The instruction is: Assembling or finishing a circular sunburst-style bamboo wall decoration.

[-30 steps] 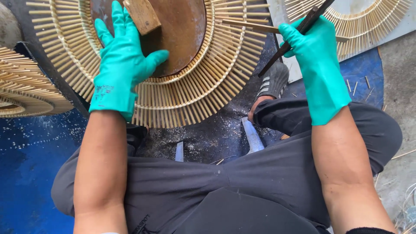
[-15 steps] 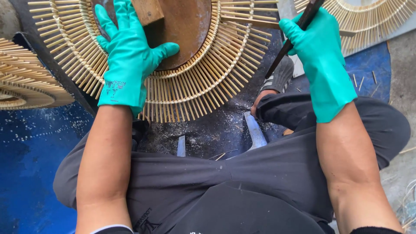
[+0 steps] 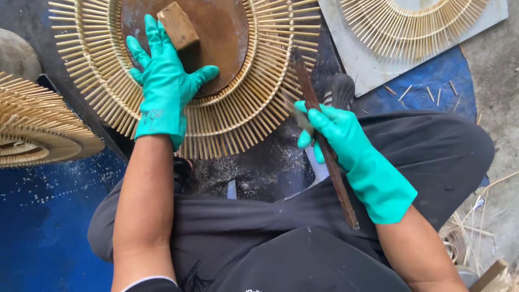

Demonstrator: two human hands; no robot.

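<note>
Both hands wear green rubber gloves. My left hand [image 3: 164, 81] lies flat with fingers spread on a round sunburst frame of bamboo sticks [image 3: 243, 116], at the edge of its brown metal centre disc [image 3: 216, 32]. A small wooden block [image 3: 178, 26] rests on the disc just beyond my fingertips. My right hand [image 3: 338, 132] grips a long dark flat stick [image 3: 338, 178] near its upper part. The stick's tip points at the frame's right rim, and its other end runs down over my right forearm.
A second bamboo sunburst frame [image 3: 416, 27] lies on a grey board [image 3: 367, 65] at top right. Stacked frames [image 3: 38, 127] sit at the left. A blue tarp [image 3: 48, 216] covers the ground. My legs in dark trousers [image 3: 281, 227] fill the lower middle. Loose bamboo splinters [image 3: 470, 216] lie at right.
My right hand came down from the top right toward the frame's right rim, turning the dark stick so it points down along my forearm. My left hand stayed on the frame.
</note>
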